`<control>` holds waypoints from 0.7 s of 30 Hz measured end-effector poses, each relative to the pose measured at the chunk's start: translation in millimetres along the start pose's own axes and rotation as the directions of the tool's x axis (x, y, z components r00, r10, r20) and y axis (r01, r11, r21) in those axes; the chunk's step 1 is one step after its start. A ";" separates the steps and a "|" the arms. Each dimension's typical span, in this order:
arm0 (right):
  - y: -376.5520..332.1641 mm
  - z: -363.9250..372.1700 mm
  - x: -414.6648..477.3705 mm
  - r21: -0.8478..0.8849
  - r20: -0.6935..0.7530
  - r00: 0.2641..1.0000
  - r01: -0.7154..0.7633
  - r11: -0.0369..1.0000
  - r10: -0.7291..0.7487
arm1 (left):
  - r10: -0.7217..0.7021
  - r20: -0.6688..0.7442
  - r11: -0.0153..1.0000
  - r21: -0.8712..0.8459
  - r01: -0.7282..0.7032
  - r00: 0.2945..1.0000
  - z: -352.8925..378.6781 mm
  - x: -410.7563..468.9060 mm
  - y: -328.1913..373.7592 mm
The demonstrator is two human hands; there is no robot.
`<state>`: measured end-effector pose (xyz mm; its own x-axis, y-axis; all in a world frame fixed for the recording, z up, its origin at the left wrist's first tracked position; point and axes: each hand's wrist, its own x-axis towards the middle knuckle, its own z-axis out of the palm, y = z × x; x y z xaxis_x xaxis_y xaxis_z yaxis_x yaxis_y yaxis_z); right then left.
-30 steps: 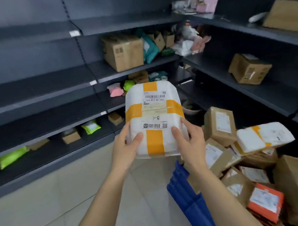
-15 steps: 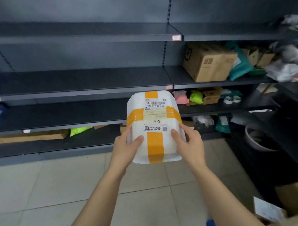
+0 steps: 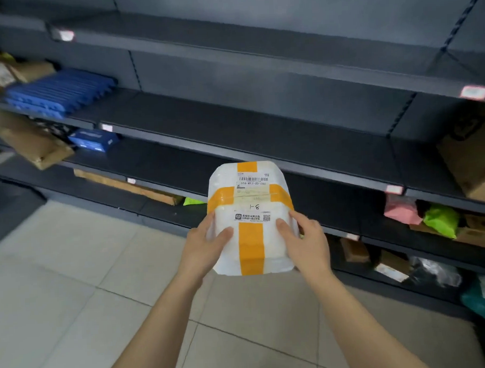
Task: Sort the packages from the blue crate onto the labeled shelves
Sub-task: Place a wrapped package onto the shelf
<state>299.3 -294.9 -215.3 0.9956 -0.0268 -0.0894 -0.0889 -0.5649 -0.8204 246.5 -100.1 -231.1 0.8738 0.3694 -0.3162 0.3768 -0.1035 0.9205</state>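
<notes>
I hold a white package (image 3: pixel 249 200) crossed with orange tape in front of me, at mid-frame. It carries a barcode label and the handwritten mark "1-8". My left hand (image 3: pixel 202 245) grips its lower left side and my right hand (image 3: pixel 307 242) grips its lower right side, thumbs on top. Behind the package runs a dark grey shelf unit (image 3: pixel 261 121) with small pale labels (image 3: pixel 472 92) on the shelf edges. The crate the packages come from is out of view.
Folded blue crates (image 3: pixel 62 90) and brown boxes (image 3: pixel 6 74) lie on the shelves at left. A long flat cardboard box (image 3: pixel 130 186) sits low on the shelf. At right are pink (image 3: pixel 401 209) and green (image 3: pixel 440 221) parcels and brown boxes. Pale floor tiles (image 3: pixel 73 288) lie below.
The view has swung left along the shelves, away from the blue crate and its pile of parcels. Both hands keep the same grip on the white package.
</notes>
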 end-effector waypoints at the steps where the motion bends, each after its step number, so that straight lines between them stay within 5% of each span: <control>1: -3.4 10.1 10.8 -0.017 0.028 1.000 0.006 1.000 -0.006 | -0.013 -0.021 1.000 -0.003 0.013 1.000 -5.6 10.5 -2.7; 21: -97.6 284.3 172.6 -0.148 0.348 0.933 -0.043 0.988 0.093 | -0.288 -0.113 0.953 0.060 0.296 0.951 -191.7 254.6 -56.6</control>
<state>471.7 -10.0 -311.2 0.9105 0.2095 -0.3564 -0.1266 -0.6794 -0.7228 388.7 176.9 -319.7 0.6877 0.4858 -0.5395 0.6361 -0.0450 0.7703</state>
